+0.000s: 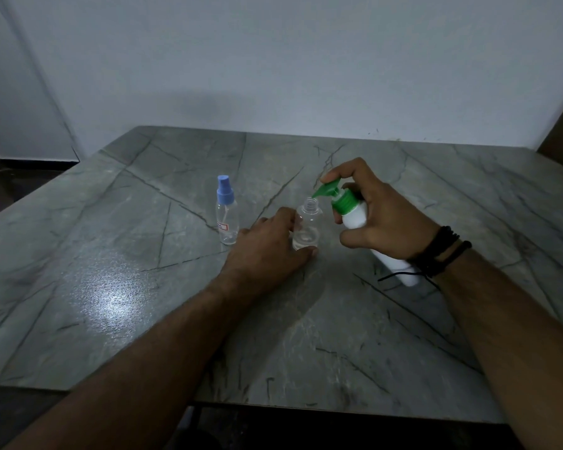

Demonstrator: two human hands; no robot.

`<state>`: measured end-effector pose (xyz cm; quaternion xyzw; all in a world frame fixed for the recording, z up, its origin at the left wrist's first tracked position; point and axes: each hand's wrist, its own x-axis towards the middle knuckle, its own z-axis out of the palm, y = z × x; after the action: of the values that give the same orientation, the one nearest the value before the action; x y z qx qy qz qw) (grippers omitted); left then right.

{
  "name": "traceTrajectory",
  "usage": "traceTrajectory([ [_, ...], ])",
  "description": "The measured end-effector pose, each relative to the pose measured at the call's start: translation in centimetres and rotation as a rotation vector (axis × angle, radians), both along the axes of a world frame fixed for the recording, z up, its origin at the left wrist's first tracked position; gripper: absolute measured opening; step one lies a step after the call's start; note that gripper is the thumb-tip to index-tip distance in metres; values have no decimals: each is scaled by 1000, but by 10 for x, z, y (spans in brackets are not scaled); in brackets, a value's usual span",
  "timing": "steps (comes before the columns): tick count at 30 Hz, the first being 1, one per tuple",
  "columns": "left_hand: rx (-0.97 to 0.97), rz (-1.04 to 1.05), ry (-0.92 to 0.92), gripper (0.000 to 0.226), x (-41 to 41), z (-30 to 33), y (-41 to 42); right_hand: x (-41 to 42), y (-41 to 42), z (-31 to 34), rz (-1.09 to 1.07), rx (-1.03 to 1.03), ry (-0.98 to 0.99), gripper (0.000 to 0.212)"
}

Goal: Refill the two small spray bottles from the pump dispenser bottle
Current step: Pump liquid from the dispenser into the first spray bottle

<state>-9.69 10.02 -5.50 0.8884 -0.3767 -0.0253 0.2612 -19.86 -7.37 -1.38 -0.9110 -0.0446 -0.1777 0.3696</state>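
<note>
An uncapped clear spray bottle (307, 227) stands upright near the middle of the grey marbled desk (111, 287), a little clear liquid pooled in its bottom. The green nozzle of a white pump dispenser bottle (358, 216) hangs tilted just above its open threaded neck. To the left, just beside it but apart, a second clear spray bottle (227, 216) stands upright with its blue spray cap on and a small red-edged label low on its side.

The left hand (270, 251) rests on the desk with fingers and thumb curled round the lower body of the uncapped bottle. The right hand (381, 216) grips the dispenser, which leans toward the open bottle, fingers wrapped round its white body and the index finger lying on top of the green pump head. Dark bracelets (439, 251) circle the right wrist. A pale wall (273, 60) rises behind the desk.
</note>
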Motion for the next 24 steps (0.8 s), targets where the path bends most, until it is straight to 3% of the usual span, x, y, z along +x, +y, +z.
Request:
traceTrajectory([
  [24,-7,3,18,60,2,-3,-2,1,-1,-1,-2,-1,-7,72],
])
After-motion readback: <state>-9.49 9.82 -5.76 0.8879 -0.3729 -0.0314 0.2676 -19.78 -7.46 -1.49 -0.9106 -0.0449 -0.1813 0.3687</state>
